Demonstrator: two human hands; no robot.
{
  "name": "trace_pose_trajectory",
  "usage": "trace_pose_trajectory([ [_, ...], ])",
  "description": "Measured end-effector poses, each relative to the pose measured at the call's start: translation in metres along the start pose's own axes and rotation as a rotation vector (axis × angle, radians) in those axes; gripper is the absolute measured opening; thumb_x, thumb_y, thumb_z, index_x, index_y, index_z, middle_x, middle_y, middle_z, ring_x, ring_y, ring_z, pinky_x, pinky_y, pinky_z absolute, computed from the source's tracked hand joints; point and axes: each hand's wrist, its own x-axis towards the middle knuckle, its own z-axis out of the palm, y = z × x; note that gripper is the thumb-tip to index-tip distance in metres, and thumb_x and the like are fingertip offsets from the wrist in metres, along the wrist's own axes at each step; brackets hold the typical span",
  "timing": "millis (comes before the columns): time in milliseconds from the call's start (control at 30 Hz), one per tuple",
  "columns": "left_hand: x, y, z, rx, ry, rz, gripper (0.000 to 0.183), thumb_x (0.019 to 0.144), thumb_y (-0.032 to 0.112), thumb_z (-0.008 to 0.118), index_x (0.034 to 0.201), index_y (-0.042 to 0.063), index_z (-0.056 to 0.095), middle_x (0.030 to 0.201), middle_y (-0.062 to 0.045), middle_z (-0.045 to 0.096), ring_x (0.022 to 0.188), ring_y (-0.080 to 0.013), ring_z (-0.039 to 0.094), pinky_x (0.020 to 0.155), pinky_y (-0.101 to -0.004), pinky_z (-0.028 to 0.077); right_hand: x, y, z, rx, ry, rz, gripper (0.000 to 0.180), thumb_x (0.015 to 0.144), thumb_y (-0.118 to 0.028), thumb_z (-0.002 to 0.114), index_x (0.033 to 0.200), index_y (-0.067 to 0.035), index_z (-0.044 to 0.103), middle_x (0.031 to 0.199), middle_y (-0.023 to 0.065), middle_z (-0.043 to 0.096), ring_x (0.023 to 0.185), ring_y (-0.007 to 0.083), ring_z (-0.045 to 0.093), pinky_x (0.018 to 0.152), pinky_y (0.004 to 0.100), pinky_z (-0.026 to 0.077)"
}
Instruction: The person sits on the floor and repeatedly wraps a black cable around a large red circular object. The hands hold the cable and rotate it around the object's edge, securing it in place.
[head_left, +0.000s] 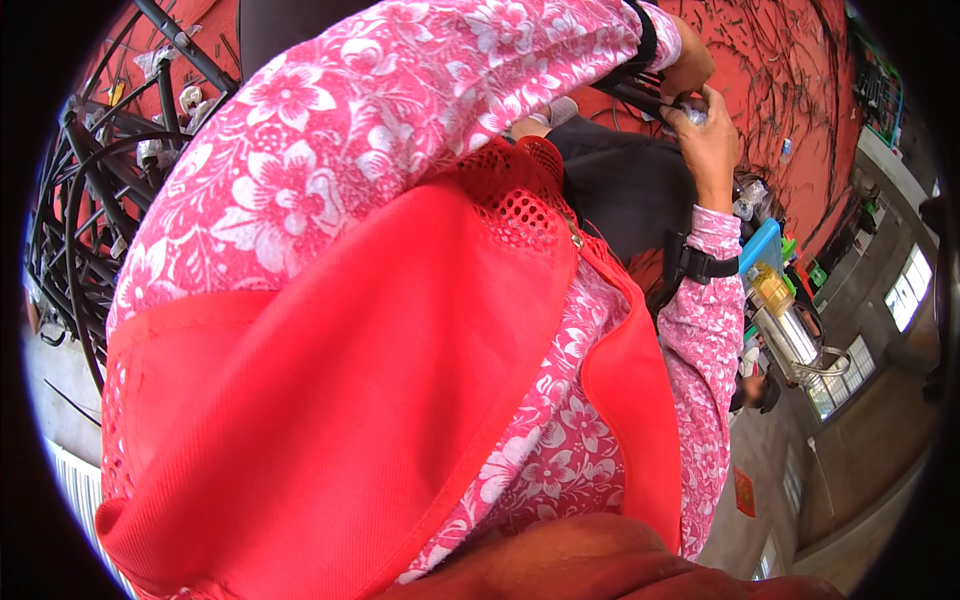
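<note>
At the upper right, my left hand (688, 66) reaches down from the floral sleeve, its fingers mostly hidden and close to my right hand. My right hand (709, 146) has its thumb and fingers closed around the end of a black tube (637, 94), with a crumpled piece of clear plastic (694, 114) at the fingertips. The tube passes under my left forearm, above my dark trouser leg (630, 172). Whether my left hand grips the tube too cannot be seen.
A heap of black tubes (97, 172) with plastic scraps lies at left. Thin black strands (802, 90) spread over the red surface (765, 45). At right are a blue container (760, 244), a metal cylinder with a yellow part (784, 330) and a partly visible person (752, 391).
</note>
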Motion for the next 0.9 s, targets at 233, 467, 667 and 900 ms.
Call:
trace_pose_trajectory([
  [233,0.005,-0.005,-0.01,-0.02,-0.018,-0.045,0.055,0.068,0.04,0.084,0.115,0.013,0.074,0.111,-0.011,0.073,0.106,-0.0275,0.067,0.088,-0.0415,0.053,0.0,-0.011,-0.005,-0.054,0.027,-0.028,0.058,0.072,-0.034,0.076,0.122,-0.007,0.062,0.099,0.0213,0.071,0.094,0.0398,0.068,0.083,0.0455,0.052],
  [467,0.01,-0.004,-0.009,-0.016,-0.013,-0.044,0.054,0.067,0.04,0.084,0.112,0.012,0.074,0.111,-0.012,0.072,0.106,-0.0281,0.066,0.088,-0.0422,0.052,0.002,-0.012,-0.008,-0.152,0.044,-0.041,0.054,0.072,-0.033,0.076,0.115,-0.003,0.063,0.096,0.0223,0.07,0.093,0.0408,0.066,0.082,0.0475,0.051],
  [667,0.012,-0.007,-0.007,-0.027,-0.011,-0.026,0.053,0.066,0.041,0.084,0.11,0.011,0.074,0.11,-0.012,0.071,0.106,-0.0285,0.065,0.088,-0.0428,0.052,-0.006,-0.017,0.003,-0.252,0.18,-0.129,0.041,0.07,-0.03,0.079,0.093,0.001,0.066,0.095,0.0216,0.064,0.094,0.0401,0.062,0.082,0.0481,0.05],
  [900,0.01,-0.012,-0.007,-0.041,-0.007,-0.016,0.053,0.065,0.041,0.084,0.107,0.01,0.074,0.11,-0.013,0.07,0.106,-0.0291,0.065,0.088,-0.0435,0.051,-0.015,-0.026,0.015,-0.217,0.275,-0.132,0.039,0.068,-0.029,0.081,0.089,0.0,0.065,0.093,0.0177,0.061,0.091,0.0373,0.06,0.082,0.047,0.049],
])
